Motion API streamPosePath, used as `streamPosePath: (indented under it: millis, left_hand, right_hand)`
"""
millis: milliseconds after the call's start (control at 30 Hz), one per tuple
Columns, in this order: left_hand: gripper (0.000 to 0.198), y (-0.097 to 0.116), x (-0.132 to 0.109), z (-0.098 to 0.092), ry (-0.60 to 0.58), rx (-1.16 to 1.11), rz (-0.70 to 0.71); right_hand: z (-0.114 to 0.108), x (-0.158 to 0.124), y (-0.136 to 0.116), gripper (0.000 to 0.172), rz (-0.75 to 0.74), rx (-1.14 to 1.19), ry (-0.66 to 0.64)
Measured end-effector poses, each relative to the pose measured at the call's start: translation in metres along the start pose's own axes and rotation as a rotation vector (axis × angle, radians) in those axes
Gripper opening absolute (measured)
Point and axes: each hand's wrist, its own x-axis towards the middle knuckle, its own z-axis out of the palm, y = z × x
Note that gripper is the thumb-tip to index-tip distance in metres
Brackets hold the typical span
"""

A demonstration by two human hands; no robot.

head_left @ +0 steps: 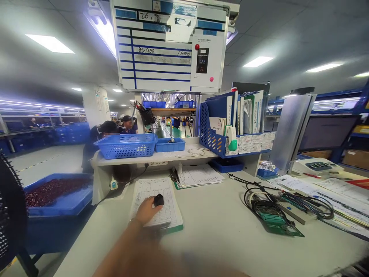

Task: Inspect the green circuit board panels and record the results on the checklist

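My left hand (147, 211) rests low over a printed form (157, 192) on a green clipboard (176, 229). Its thumb and fingers are closed on a small black angular object (158, 200), whose kind I cannot make out. A grey strip lies along the lower part of the paper, partly smeared. Below the left wrist, a blurred skin-coloured shape, seemingly my right arm (173, 263), crosses the bottom of the view; its fingers cannot be made out. Behind the form lies a second clipboard with papers (198, 175).
On the right, a green circuit board (276, 223) lies with coiled black cables (259, 196). A shelf (184, 153) carries a blue basket (127, 146) and a file rack (211, 134). At left stands a blue bin (83, 200) of dark red pieces. People are beyond the shelf.
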Motion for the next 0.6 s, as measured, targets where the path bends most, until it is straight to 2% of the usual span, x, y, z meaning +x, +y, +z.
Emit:
streamPosePath:
  millis: [100,200,300,367,433,600]
  left_hand:
    - [0.026,0.0,0.001,0.001,0.004,-0.001,-0.001]
    - [0.03,0.0,0.0,0.001,0.011,-0.012,-0.004]
    - [0.034,0.0,-0.003,0.0,0.007,-0.019,-0.01]
    - [0.035,0.0,-0.003,-0.001,0.003,-0.017,-0.018]
    - [0.035,-0.001,-0.002,0.0,0.003,-0.012,-0.023]
    - [0.034,-0.002,-0.002,0.001,0.008,-0.009,-0.009]
  right_hand:
    - [-0.051,0.001,-0.011,0.028,-0.034,-0.087,0.328]
    - [-0.111,-0.012,-0.012,0.035,-0.09,-0.179,0.638]
    - [-0.164,-0.026,-0.006,0.04,-0.108,-0.248,0.872]
    - [-0.186,-0.032,0.0,0.037,-0.094,-0.291,0.941]
    - [-0.196,-0.033,0.007,0.032,-0.065,-0.331,0.94]
    - [-0.194,-0.027,0.019,0.026,0.027,-0.421,0.798]
